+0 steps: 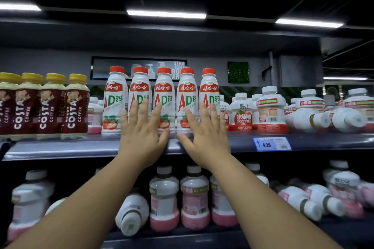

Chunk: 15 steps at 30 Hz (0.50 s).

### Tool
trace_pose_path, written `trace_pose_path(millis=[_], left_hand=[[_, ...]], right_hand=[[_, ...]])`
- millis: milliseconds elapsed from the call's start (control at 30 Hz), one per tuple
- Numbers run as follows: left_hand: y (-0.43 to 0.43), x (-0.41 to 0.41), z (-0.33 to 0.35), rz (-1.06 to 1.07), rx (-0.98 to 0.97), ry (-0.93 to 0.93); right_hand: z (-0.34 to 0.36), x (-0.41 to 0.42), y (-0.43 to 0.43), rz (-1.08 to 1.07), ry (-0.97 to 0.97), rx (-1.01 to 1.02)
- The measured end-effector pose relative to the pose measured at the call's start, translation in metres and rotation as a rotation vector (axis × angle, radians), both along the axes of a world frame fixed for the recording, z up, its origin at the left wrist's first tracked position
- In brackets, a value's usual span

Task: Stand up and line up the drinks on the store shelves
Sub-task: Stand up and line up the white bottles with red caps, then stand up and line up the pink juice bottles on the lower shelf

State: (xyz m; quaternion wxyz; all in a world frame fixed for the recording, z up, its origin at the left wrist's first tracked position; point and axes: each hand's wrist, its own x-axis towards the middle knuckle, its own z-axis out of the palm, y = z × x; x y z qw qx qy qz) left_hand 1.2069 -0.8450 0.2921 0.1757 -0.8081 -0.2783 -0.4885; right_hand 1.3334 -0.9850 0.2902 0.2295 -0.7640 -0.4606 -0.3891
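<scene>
The red-capped AD bottles (164, 91) stand five abreast at the centre of the frame, on the upper shelf (81, 147), between the Costa coffee bottles (46, 107) at the left and shorter white-capped bottles at the right.

In the head view, each AD bottle has its long axis vertical, cap up and label facing the camera. The left hand (141, 133) lies flat with straight, spread fingers against the second and third bottles. The right hand (204, 133) lies flat the same way against the fourth and fifth. Neither hand grips anything.

The likely trouble is the push itself. Too firm a shove could tip these tall, narrow bottles backward into the small pink-based bottles behind. Uneven pressure could skew the row. The leftmost bottle, which neither hand touches, could end up out of line.

At the right of this shelf, fallen white bottles (303, 117) lie on their sides, roughly left to right. More fallen bottles (131, 214) lie on the lower shelf.
</scene>
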Motion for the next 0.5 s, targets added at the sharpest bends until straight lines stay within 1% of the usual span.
trace_pose_path(millis=[133,233,333,433,500], left_hand=[[-0.006,-0.016,-0.022,-0.042,0.024,0.073],[-0.016,-0.035,-0.048,-0.081,0.006,0.167],[-0.024,-0.054,-0.073,-0.113,0.005,0.225],[-0.023,-0.077,-0.093,-0.101,0.002,0.221],[-0.021,-0.092,-0.104,-0.085,-0.016,0.206]], right_hand=[[-0.022,-0.012,-0.016,0.129,0.149,0.06],[-0.051,-0.029,-0.022,0.261,0.212,0.104],[-0.078,-0.046,-0.025,0.405,0.203,0.2],[-0.096,-0.058,-0.02,0.523,0.173,0.313],[-0.106,-0.065,-0.015,0.578,0.206,0.327]])
